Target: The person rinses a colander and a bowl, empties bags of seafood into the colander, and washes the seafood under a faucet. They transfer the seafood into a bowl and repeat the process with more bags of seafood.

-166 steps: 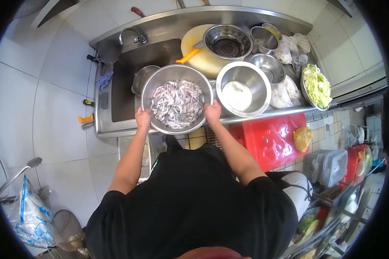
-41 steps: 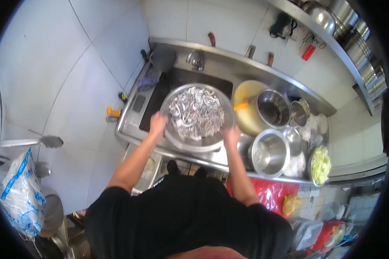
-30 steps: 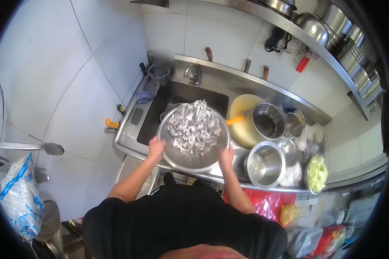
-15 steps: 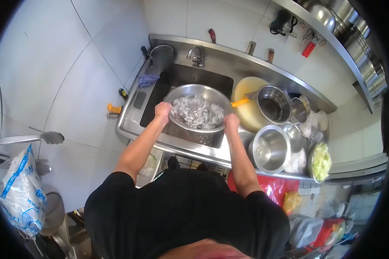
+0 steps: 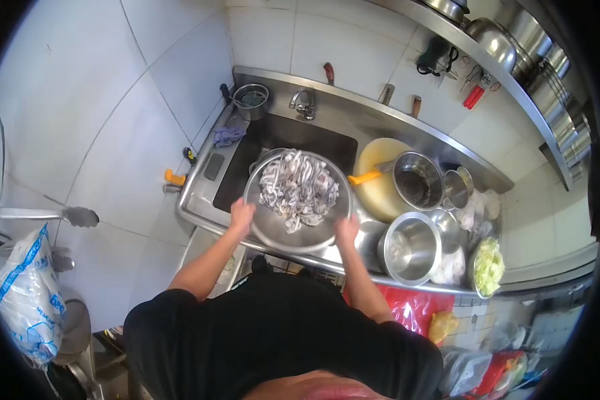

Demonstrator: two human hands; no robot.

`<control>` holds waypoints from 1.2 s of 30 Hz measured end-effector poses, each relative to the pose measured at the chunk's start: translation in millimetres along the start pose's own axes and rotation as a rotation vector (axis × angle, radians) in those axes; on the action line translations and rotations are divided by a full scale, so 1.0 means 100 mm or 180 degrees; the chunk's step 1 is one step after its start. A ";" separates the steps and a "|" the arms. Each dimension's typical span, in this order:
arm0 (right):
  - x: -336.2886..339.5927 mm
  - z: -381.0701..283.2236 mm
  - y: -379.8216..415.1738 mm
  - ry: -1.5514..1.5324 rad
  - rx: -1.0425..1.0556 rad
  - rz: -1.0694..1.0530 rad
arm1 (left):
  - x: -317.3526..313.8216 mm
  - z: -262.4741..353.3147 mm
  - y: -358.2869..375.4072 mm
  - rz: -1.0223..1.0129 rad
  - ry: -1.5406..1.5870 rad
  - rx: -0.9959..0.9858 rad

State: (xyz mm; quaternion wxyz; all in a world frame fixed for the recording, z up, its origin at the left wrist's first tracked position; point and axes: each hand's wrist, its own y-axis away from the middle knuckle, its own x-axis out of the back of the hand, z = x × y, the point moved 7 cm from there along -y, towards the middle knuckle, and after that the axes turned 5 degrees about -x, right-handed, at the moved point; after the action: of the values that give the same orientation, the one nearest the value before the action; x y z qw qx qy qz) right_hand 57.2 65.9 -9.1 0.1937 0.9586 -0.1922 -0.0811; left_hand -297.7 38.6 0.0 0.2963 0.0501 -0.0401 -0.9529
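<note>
A wide metal bowl (image 5: pixel 293 238) is held over the front of the sink (image 5: pixel 327 138), tipped so its inside faces me. Wet grey-white strips (image 5: pixel 300 183), perhaps squid or tripe, are heaped toward the bowl's far side, and its near wall is bare. My left hand (image 5: pixel 242 217) grips the left rim with fingers closed. On the opposite rim my right hand (image 5: pixel 346 231) is closed too. Part of another round metal rim (image 5: pixel 263 157) shows in the sink behind the bowl. At the back stands the faucet (image 5: pixel 305 104).
Right of the sink are a large yellowish basin (image 5: pixel 372 198) with an orange-handled tool (image 5: pixel 365 178) across it, a dark-bottomed pot (image 5: pixel 417 190), a deep metal bowl (image 5: pixel 412 249) and chopped greens (image 5: pixel 489 268). A purple cloth (image 5: pixel 228 137) lies left. A shelf (image 5: pixel 487 70) overhangs the upper right.
The bowl has come toward me and tilted, both hands moving with it. The strips now sit in its far part. A metal pot at the sink's back left corner shows more clearly.
</note>
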 end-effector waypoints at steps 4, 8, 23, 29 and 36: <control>-0.21 -0.04 -0.53 0.0458 0.1024 -0.0839 | 0.06 -0.13 -0.31 -0.0278 -0.0392 0.0142; 0.02 -0.12 0.36 -0.0671 0.0225 -0.0066 | 0.05 -0.02 0.05 -0.0280 0.0038 -0.0222; -0.16 0.55 -1.07 0.1425 0.1743 -0.0408 | 0.00 -0.18 -0.59 -0.0415 -0.0905 0.0636; -0.15 0.00 -0.52 0.0658 0.1631 -0.0071 | -0.06 0.05 -0.27 -0.0313 -0.0443 -0.0185; -0.08 -0.11 0.11 -0.0847 0.0379 0.0061 | -0.09 0.27 0.00 -0.0292 -0.0189 -0.0089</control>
State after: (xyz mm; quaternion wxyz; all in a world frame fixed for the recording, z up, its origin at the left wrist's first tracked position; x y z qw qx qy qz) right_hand 48.4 63.1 5.8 0.1100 0.9473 -0.2298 -0.1941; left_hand -293.4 45.2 27.5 0.2517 0.0195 -0.0332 -0.9670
